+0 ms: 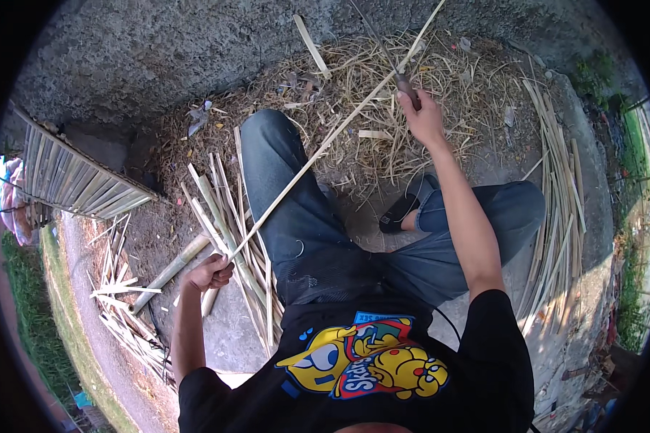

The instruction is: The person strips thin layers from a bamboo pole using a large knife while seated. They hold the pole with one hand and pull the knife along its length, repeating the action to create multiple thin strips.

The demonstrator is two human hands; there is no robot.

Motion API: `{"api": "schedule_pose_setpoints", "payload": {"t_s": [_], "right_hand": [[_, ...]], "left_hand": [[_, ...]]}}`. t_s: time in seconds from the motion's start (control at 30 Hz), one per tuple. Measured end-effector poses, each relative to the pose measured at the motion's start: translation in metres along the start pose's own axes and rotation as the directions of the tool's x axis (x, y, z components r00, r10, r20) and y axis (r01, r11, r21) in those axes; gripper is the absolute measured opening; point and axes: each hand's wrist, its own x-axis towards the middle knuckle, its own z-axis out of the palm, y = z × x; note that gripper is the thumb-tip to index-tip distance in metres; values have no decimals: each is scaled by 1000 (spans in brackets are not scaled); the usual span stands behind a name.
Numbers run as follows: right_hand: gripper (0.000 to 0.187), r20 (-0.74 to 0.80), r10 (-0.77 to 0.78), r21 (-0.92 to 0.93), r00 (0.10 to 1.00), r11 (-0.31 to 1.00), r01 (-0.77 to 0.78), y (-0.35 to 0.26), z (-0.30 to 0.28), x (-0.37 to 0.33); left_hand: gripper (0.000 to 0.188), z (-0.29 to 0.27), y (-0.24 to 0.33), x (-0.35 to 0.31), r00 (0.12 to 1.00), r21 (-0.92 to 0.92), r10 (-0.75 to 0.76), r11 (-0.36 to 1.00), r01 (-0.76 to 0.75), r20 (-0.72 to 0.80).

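A long, pale bamboo strip [312,161] runs slantwise across my lap, over my left knee and up to the far right. My left hand [210,273] is closed round its near end. In my right hand [422,119] is a knife [406,88], gripped by its brown wooden handle. The thin, dark blade points away from me and crosses the strip just beyond the handle; whether its edge bites into the bamboo cannot be made out.
Curly bamboo shavings [383,137] cover the ground between my feet and the concrete wall [159,50]. Split bamboo strips [556,195] lie in a pile on the right. More lie at left around a thick bamboo pole [170,273]. A slatted bamboo panel [79,177] stands at far left.
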Motion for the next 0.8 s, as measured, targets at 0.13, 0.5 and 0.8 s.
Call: {"api": "schedule_pose_setpoints", "payload": {"t_s": [0.13, 0.5, 0.8], "right_hand": [[40, 217, 138, 307, 966, 930, -202, 5, 14, -10], [20, 231, 376, 934, 897, 172, -313, -86, 87, -19], [27, 292, 130, 746, 947, 589, -311, -134, 77, -82]], "left_hand": [[66, 12, 2, -2, 901, 729, 268, 680, 73, -341], [51, 62, 58, 8, 651, 872, 584, 378, 310, -485], [31, 130, 102, 91, 378, 903, 823, 415, 111, -425]]}}
